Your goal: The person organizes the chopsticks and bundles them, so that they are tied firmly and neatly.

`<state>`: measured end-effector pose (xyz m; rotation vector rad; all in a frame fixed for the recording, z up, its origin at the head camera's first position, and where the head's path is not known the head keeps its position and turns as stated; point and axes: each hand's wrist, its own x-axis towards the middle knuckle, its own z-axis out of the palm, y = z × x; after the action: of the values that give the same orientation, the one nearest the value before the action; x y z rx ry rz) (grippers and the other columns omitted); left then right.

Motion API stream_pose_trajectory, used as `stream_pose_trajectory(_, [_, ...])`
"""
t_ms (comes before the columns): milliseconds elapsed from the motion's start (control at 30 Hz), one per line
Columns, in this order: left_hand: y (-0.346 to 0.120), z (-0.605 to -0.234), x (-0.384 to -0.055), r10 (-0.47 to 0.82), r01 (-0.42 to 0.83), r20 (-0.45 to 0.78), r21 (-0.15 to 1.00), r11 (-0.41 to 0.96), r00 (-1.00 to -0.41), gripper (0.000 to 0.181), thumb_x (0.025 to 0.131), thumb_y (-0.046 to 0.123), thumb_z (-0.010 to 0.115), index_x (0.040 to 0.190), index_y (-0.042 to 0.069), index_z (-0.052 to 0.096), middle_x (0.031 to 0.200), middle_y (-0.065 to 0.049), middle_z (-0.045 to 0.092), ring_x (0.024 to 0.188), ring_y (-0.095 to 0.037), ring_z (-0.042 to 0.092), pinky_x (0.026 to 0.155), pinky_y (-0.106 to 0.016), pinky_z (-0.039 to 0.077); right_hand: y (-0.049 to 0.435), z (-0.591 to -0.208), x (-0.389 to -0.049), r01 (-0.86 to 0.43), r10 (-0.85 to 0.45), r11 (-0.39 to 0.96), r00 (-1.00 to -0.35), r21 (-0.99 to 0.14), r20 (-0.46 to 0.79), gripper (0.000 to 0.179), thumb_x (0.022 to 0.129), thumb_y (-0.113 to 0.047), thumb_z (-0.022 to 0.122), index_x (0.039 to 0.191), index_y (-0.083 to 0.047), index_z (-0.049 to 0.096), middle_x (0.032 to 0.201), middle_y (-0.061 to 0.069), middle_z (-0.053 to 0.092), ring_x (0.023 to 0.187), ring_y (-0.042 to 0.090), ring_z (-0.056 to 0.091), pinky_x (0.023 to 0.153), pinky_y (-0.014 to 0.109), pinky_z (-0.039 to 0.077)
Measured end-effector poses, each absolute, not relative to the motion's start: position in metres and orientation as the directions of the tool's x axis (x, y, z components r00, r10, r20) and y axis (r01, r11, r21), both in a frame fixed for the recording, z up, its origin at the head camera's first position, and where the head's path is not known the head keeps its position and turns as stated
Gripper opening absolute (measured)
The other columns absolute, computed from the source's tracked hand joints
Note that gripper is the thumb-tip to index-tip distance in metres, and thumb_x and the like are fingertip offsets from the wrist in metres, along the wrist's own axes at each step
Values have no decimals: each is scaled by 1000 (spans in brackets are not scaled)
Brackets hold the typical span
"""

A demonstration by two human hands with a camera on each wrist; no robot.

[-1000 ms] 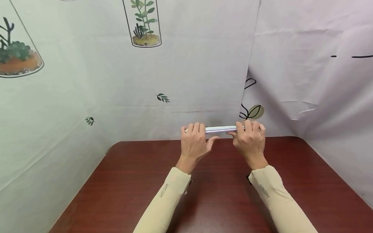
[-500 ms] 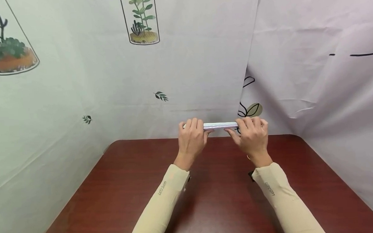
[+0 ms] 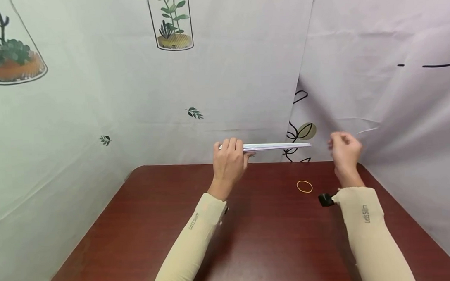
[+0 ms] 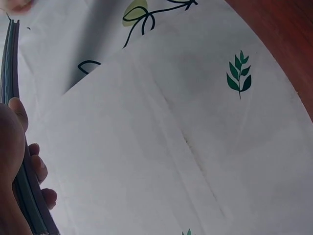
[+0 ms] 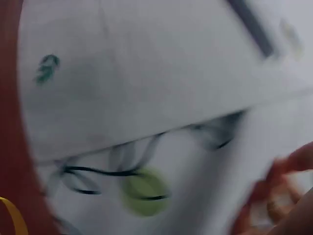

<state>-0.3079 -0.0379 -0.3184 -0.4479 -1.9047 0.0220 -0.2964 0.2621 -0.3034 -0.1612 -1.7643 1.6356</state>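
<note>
Left hand (image 3: pixel 227 159) on my feed is clamped on one end of thin white bundle (image 3: pixel 277 146), fingers over top, thumb below. Bundle sticks out roughly level toward right hand (image 3: pixel 345 150), tip stopping short of it. That hand's apart from it, fingers bent, too blurred for me to tell if closed. Yellow ring (image 5: pixel 16 216) lies on red-brown table (image 3: pixel 265 238), printed cloth (image 3: pixel 245 86) behind.

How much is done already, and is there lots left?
Looks done: the thin white bundle is up off the table. In hand: the left hand grips one end; the right hand is apart from it, too blurred to tell if it holds anything. Perhaps left: the yellow band lies on the table, not around the bundle, so it might go on later.
</note>
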Motion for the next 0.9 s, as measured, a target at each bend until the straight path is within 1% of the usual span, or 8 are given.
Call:
stream_pose_trajectory(67, [-39, -318, -308, 321, 297, 896, -230, 927, -306, 46, 90, 54, 64, 82, 9, 57, 74, -3, 52, 71, -21, 53, 78, -39, 43, 271, -323, -306, -116, 405, 327, -880, -938, 250, 18, 92, -13, 58, 96, 1, 69, 63, -9, 59, 60, 7, 57, 56, 19, 44])
stream_pose_trajectory(167, [-39, -319, -309, 320, 295, 895, -229, 928, -311, 45, 90, 54, 64, 82, 10, 56, 74, -3, 52, 71, -20, 52, 77, -38, 43, 276, -356, -315, 72, 192, 646, -979, -760, 71, 33, 93, -23, 59, 104, 8, 66, 70, -1, 59, 70, 17, 58, 61, 27, 46])
stream_pose_trajectory(267, [-39, -320, -308, 318, 297, 894, -225, 928, -317, 45, 88, 54, 65, 82, 10, 57, 74, -2, 52, 72, -20, 52, 76, -38, 42, 279, -385, -319, 180, 146, 750, -984, -637, -106, 34, 91, -28, 61, 87, 5, 61, 76, 10, 57, 74, 27, 58, 59, 34, 50])
stream_pose_trajectory(333, [-39, -320, -308, 316, 298, 890, -220, 929, -328, 45, 88, 55, 65, 83, 10, 57, 75, -2, 53, 72, -20, 53, 77, -37, 42, 281, -400, -319, 221, 157, 787, -975, -576, -158, 32, 91, -29, 61, 80, 1, 57, 77, 13, 54, 72, 29, 57, 56, 34, 50])
stream_pose_trajectory(533, [-42, -322, -305, 308, 293, 877, -205, 934, -368, 45, 91, 54, 62, 84, 10, 57, 76, -3, 54, 74, -21, 54, 79, -37, 43, 286, -425, -325, 190, 135, 829, -981, -525, -142, 26, 94, -23, 59, 78, -2, 58, 73, 12, 55, 62, 26, 57, 52, 34, 48])
stream_pose_trajectory(667, [-42, -322, -305, 311, 281, 878, -215, 935, -365, 45, 92, 54, 60, 84, 10, 57, 76, -3, 54, 74, -22, 55, 80, -37, 43, 290, -425, -330, 88, 59, 682, -996, -726, -66, 24, 96, -12, 53, 79, 3, 60, 70, 4, 58, 58, 15, 57, 53, 29, 51])
stream_pose_trajectory(767, [-42, -321, -305, 311, 279, 880, -217, 935, -358, 45, 92, 54, 60, 84, 10, 57, 76, -4, 54, 75, -22, 56, 80, -38, 43, 290, -414, -325, 10, 25, 360, -1000, -933, -1, 18, 99, -6, 49, 90, 8, 58, 73, -1, 66, 64, 7, 63, 58, 24, 55])
stream_pose_trajectory(900, [-43, -320, -305, 310, 284, 883, -214, 934, -352, 45, 92, 54, 60, 84, 9, 57, 75, -4, 54, 74, -22, 55, 80, -38, 43, 291, -387, -310, -48, 1, -35, -999, -998, 48, 12, 100, -5, 46, 100, -3, 58, 78, -5, 70, 70, 5, 68, 66, 23, 56])
